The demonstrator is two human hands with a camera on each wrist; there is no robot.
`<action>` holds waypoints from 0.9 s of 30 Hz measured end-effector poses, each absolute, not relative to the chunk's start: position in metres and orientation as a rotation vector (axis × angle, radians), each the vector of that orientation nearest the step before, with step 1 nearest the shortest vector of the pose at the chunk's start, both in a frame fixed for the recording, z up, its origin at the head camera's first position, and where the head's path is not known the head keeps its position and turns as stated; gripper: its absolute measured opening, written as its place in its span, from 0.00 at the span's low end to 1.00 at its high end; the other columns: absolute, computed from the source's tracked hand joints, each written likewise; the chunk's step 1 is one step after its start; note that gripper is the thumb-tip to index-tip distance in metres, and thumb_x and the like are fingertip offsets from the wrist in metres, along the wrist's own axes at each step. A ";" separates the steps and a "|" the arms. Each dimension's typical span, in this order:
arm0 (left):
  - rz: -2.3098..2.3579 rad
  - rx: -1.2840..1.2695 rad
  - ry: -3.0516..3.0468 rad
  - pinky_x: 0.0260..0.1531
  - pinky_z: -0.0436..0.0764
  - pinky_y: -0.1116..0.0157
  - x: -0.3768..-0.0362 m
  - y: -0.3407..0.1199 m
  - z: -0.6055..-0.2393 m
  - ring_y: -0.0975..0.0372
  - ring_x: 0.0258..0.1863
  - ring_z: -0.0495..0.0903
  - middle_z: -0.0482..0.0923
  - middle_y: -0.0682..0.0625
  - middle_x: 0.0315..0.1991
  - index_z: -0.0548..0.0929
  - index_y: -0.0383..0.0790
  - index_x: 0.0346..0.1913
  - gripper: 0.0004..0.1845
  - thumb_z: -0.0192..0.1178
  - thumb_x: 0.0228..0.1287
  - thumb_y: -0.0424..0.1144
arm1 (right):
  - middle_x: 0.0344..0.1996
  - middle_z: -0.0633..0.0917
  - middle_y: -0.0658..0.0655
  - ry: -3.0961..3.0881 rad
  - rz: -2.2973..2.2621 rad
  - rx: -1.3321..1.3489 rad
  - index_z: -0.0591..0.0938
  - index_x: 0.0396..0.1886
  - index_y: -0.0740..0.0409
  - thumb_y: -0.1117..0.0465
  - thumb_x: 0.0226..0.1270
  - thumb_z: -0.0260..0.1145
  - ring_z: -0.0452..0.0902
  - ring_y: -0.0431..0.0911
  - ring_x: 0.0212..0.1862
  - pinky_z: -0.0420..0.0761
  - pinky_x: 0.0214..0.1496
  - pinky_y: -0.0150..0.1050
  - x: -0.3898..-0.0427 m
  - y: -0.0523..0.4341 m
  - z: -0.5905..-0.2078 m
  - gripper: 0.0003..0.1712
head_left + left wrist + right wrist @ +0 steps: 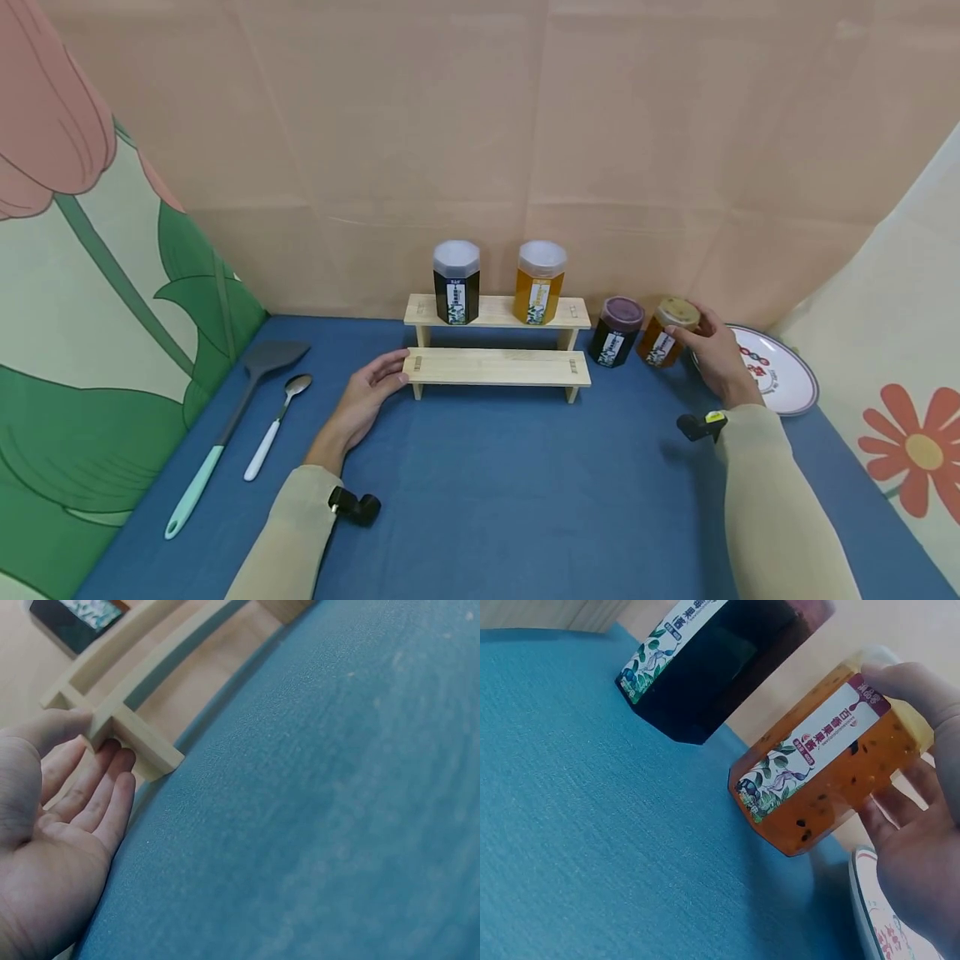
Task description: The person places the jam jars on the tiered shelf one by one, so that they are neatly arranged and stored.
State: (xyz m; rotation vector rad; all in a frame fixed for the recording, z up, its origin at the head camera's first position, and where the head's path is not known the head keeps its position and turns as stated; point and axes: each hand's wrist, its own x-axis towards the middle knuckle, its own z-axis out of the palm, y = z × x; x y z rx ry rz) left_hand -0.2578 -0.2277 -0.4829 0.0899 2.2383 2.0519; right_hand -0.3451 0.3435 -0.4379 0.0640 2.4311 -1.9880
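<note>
My left hand (367,396) pinches the left end of the lower step of a two-tier wooden rack (495,367), thumb on top and fingertips under it, as the left wrist view shows. On the rack's upper step stand a dark jam jar (457,287) and a yellow jam jar (538,287), both with whitish lids. My right hand (716,358) grips an orange jam jar (825,761) around its lid end. Black specks show through its clear wall, under a white label. Just left of it stands another dark jam jar (712,675) with a purplish lid.
A white plate (798,387) with red print lies right of the right hand. On the left side of the blue cloth (525,500) are a spatula (198,487) with a mint handle and a white-handled spoon (262,450). A beige backdrop (420,125) rises behind the rack.
</note>
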 end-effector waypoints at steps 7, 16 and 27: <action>2.045 0.075 2.242 0.59 0.76 0.76 -0.258 -0.229 -0.483 0.57 0.69 0.71 0.69 0.44 0.73 0.69 0.47 0.76 0.30 0.62 0.76 0.45 | 0.69 0.70 0.45 2.393 -2.090 0.149 0.60 0.82 0.36 0.47 0.66 0.75 0.58 0.47 0.73 0.47 0.86 0.56 -0.343 0.341 -0.439 0.49; 2.052 0.072 2.244 0.59 0.75 0.76 -0.259 -0.228 -0.483 0.55 0.71 0.69 0.69 0.44 0.73 0.69 0.47 0.76 0.30 0.63 0.76 0.45 | 0.62 0.74 0.40 2.403 -2.129 0.179 0.63 0.81 0.40 0.49 0.65 0.76 0.63 0.42 0.66 0.50 0.86 0.52 -0.338 0.341 -0.428 0.49; 2.049 0.071 2.243 0.61 0.76 0.75 -0.259 -0.228 -0.484 0.59 0.67 0.72 0.70 0.44 0.72 0.70 0.48 0.76 0.29 0.61 0.76 0.44 | 0.60 0.75 0.38 2.397 -2.182 0.144 0.66 0.79 0.35 0.51 0.65 0.76 0.64 0.40 0.65 0.50 0.83 0.53 -0.319 0.340 -0.397 0.45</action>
